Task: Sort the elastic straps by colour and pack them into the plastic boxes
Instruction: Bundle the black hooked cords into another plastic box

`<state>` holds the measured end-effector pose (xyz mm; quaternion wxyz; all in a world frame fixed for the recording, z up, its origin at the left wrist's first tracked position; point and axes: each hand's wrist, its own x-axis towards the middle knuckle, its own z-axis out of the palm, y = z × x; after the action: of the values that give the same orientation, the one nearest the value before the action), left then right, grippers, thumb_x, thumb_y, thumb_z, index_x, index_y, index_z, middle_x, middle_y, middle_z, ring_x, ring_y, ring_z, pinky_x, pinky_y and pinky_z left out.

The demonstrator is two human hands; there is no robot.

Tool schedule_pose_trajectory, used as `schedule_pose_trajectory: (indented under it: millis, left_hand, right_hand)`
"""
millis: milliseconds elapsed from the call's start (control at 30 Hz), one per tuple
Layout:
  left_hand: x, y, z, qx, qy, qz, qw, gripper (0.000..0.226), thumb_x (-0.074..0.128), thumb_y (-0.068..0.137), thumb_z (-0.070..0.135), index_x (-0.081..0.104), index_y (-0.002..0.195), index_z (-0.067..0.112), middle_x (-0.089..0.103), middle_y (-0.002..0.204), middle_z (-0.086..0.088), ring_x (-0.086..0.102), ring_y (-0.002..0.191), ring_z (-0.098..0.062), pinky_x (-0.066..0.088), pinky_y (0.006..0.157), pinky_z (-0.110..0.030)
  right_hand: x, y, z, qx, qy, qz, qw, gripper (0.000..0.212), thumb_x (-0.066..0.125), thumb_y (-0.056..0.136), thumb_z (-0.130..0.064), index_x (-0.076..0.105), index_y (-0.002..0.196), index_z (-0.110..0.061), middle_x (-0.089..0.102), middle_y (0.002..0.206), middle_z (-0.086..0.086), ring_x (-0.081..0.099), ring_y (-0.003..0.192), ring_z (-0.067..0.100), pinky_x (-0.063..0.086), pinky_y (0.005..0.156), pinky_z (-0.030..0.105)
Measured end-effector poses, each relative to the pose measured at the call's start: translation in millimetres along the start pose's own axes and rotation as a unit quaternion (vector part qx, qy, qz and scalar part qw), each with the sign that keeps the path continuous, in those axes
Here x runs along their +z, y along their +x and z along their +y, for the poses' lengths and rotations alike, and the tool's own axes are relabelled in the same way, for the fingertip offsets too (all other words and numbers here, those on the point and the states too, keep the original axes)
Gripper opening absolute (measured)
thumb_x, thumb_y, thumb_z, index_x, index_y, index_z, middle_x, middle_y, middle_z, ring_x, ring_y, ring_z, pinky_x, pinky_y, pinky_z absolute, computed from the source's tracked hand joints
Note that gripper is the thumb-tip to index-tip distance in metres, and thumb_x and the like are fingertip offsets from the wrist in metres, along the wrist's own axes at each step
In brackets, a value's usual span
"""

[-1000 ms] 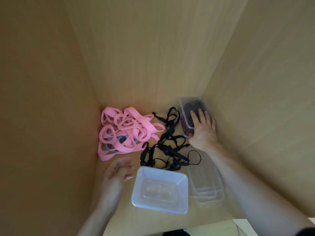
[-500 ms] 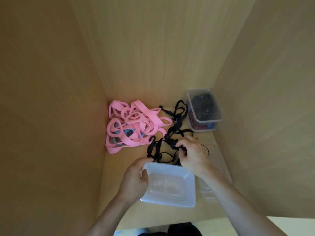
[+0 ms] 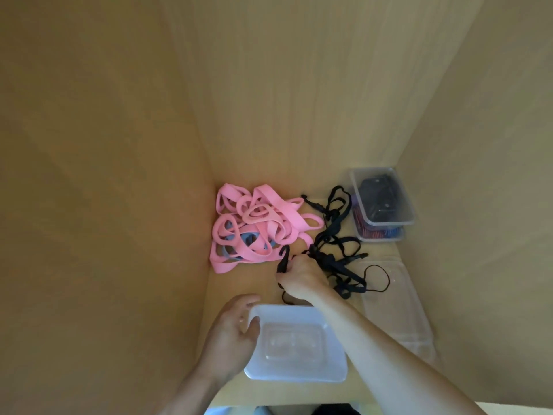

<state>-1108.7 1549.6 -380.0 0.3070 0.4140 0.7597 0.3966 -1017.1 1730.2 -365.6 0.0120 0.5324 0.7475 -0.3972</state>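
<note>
L grip (image 3: 230, 336) holds far-left corner of empty box (image 3: 329, 369) at shelf (image 3: 239, 283) front. R grip (image 3: 302, 278) clenched on black straps (image 3: 338, 235), tangled just behind box. Pink straps (image 3: 257, 223) heaped rear left, touching black ones; stacked filled boxes (image 3: 374, 170) rear right, clear lids (image 3: 398, 310) beside R forearm.

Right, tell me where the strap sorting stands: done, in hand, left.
Done: two boxes stacked at back right, the top box holding black items, the lower box red and blue ones. In hand: the right hand grips the black straps, the left hand holds the empty box. Left: the pink straps lie unsorted, grey-blue ones beneath.
</note>
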Motion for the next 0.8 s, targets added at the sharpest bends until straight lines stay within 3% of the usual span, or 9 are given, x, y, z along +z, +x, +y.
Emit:
schedule_pose_trajectory:
  millis: [100, 167, 267, 433, 533, 600, 667, 733, 800]
  left_hand:
    - [-1, 5, 3, 0.006, -0.017, 0.018, 1.0, 0.039, 0.06, 0.093, 0.006, 0.06, 0.12, 0.034, 0.06, 0.123, 0.019, 0.054, 0.116, 0.005, 0.042, 0.098, -0.016]
    - [-1, 12, 10, 0.01, -0.023, 0.032, 0.999, 0.041, 0.06, 0.093, 0.004, 0.059, 0.115, 0.038, 0.059, 0.122, 0.02, 0.054, 0.111, 0.008, 0.041, 0.092, -0.01]
    - [5, 27, 28, 0.009, -0.044, 0.032, 0.998, 0.044, 0.061, 0.092, 0.005, 0.057, 0.108, 0.046, 0.059, 0.119, 0.022, 0.054, 0.103, 0.011, 0.04, 0.082, -0.003]
    - [17, 58, 72, 0.029, -0.1, 0.019, 0.994, 0.046, 0.062, 0.089, 0.002, 0.055, 0.117, 0.038, 0.057, 0.124, 0.014, 0.057, 0.109, -0.007, 0.045, 0.088, -0.019]
    - [21, 74, 102, 0.043, -0.142, -0.02, 0.989, 0.051, 0.065, 0.089, 0.0, 0.051, 0.127, 0.03, 0.053, 0.125, 0.017, 0.056, 0.11, -0.001, 0.042, 0.079, -0.002]
    - [20, 79, 120, 0.057, -0.149, -0.051, 0.986, 0.055, 0.066, 0.09, 0.006, 0.047, 0.133, 0.034, 0.052, 0.124, 0.019, 0.055, 0.109, 0.006, 0.042, 0.074, 0.001]
    - [17, 84, 136, 0.084, -0.171, -0.067, 0.979, 0.057, 0.064, 0.091, 0.006, 0.044, 0.135, 0.038, 0.056, 0.125, 0.014, 0.059, 0.108, 0.006, 0.05, 0.08, -0.009]
    - [14, 90, 152, 0.093, -0.175, -0.07, 0.978, 0.058, 0.062, 0.091, 0.006, 0.042, 0.136, 0.037, 0.056, 0.129, 0.006, 0.064, 0.111, -0.016, 0.057, 0.089, -0.033]
    - [11, 98, 166, 0.108, -0.156, -0.057, 0.98, 0.052, 0.064, 0.091, 0.01, 0.046, 0.131, 0.037, 0.057, 0.128, 0.007, 0.065, 0.109, -0.023, 0.056, 0.092, -0.042]
  right_hand:
    - [-14, -2, 0, 0.003, 0.073, -0.007, 0.997, 0.031, 0.064, 0.089, -0.032, 0.063, 0.062, -0.016, 0.061, 0.061, -0.003, 0.06, 0.061, 0.016, 0.044, 0.054, 0.027]
    - [-34, -10, -3, -0.017, 0.117, -0.01, 0.993, 0.021, 0.069, 0.089, -0.03, 0.072, 0.07, -0.022, 0.069, 0.067, -0.011, 0.064, 0.069, 0.008, 0.044, 0.06, 0.024]
    - [-73, -25, -11, -0.055, 0.178, -0.001, 0.982, 0.009, 0.074, 0.088, -0.031, 0.078, 0.087, -0.024, 0.077, 0.084, -0.003, 0.069, 0.079, 0.011, 0.051, 0.071, 0.027]
    - [-142, -51, -29, -0.115, 0.279, -0.004, 0.953, 0.007, 0.071, 0.092, -0.014, 0.077, 0.091, -0.016, 0.075, 0.079, -0.003, 0.068, 0.071, 0.008, 0.051, 0.061, 0.018]
    - [-173, -65, -38, -0.146, 0.306, 0.004, 0.941, 0.006, 0.07, 0.093, -0.011, 0.075, 0.092, -0.013, 0.075, 0.083, 0.0, 0.071, 0.075, 0.013, 0.056, 0.07, 0.025]
    - [-190, -73, -43, -0.165, 0.326, 0.008, 0.931, 0.006, 0.069, 0.093, -0.009, 0.074, 0.097, -0.008, 0.074, 0.089, 0.006, 0.07, 0.077, 0.016, 0.057, 0.077, 0.031]
    - [-205, -79, -46, -0.181, 0.345, 0.017, 0.921, 0.008, 0.067, 0.094, -0.008, 0.072, 0.101, -0.006, 0.071, 0.096, 0.011, 0.07, 0.08, 0.019, 0.057, 0.081, 0.033]
    - [-216, -84, -50, -0.196, 0.358, 0.024, 0.913, 0.01, 0.064, 0.095, -0.006, 0.07, 0.104, -0.005, 0.071, 0.102, 0.016, 0.07, 0.082, 0.02, 0.057, 0.082, 0.033]
    - [-226, -88, -52, -0.208, 0.366, 0.033, 0.906, 0.01, 0.062, 0.096, -0.005, 0.068, 0.105, -0.004, 0.071, 0.106, 0.019, 0.07, 0.084, 0.021, 0.057, 0.084, 0.034]
